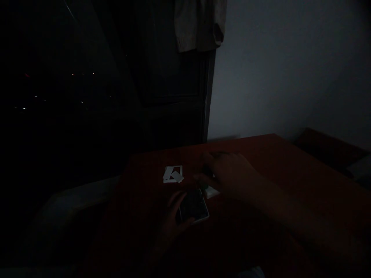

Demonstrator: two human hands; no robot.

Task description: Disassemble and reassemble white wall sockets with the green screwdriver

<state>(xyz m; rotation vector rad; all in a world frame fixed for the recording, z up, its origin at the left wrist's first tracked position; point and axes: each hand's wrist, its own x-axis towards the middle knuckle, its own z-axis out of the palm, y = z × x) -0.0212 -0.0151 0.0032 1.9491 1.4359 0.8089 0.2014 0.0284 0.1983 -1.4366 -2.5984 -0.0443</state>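
The scene is very dim. My left hand is closed around the side of a flat rectangular thing with a dark face and pale rim; its kind is unclear. Just beyond it, my right hand hovers with thumb and fingers curled toward each other. Whatever lies between those fingers is too dark to make out. Partly hidden under the right hand is a small white item with a dark greenish patch beside it. Farther left on the table lies a white square frame with flat white pieces across it.
Everything lies on a reddish table that reaches toward a pale wall. At the left is a dark window with small lights in it. Cloth hangs above. A whitish object shows at the bottom edge.
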